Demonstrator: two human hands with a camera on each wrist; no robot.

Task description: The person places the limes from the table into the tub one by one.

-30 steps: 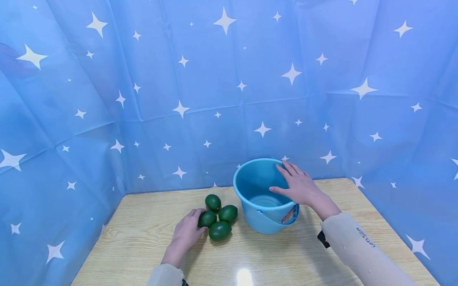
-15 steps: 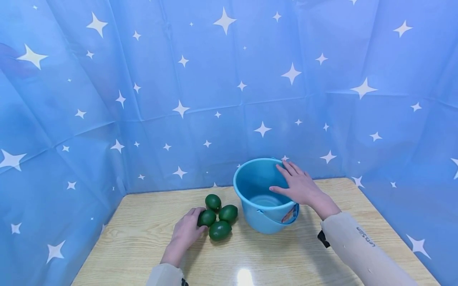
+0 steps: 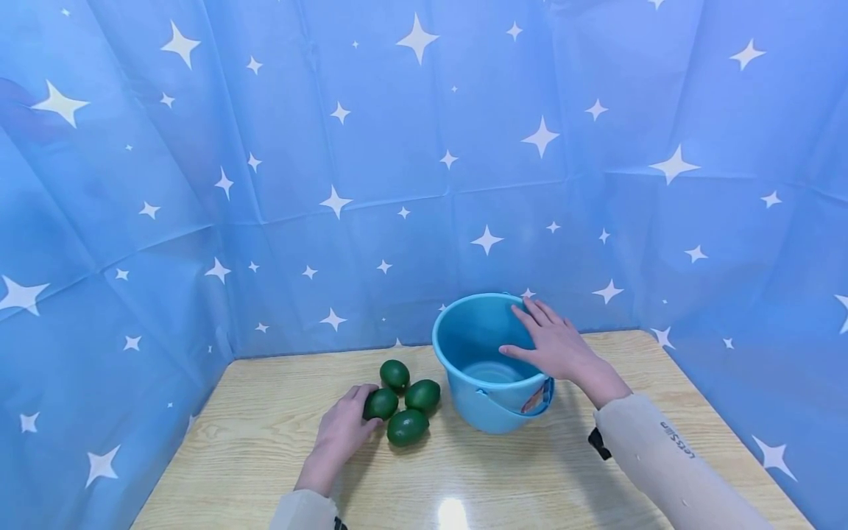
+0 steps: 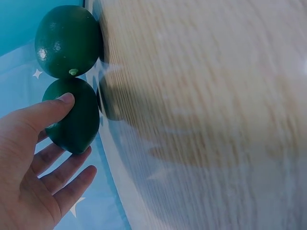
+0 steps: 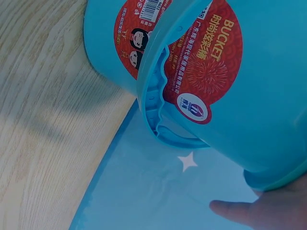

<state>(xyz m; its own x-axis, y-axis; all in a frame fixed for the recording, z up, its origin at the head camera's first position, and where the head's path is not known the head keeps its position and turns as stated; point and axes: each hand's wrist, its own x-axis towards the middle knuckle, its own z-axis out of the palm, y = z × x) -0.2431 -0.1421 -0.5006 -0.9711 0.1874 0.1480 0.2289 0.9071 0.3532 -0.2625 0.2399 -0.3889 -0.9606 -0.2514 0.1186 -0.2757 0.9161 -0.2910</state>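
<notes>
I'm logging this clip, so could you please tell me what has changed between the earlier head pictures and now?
The glossy dark green oval fruit in the left hand has shifted slightly to the person's left, the hand moving with it. The other three green fruits, the light blue plastic bucket and the right hand look unchanged.

A small, booth-like space, curtained with blue sheeting (image 3: 377, 154) printed with white stars (image 3: 418, 39). The sheeting hangs behind the far edge of a wood-grained counter (image 3: 258, 442), bends near both far corners and runs along the left and right edges, hiding whatever room lies beyond; home or studio, I cannot tell.
</notes>
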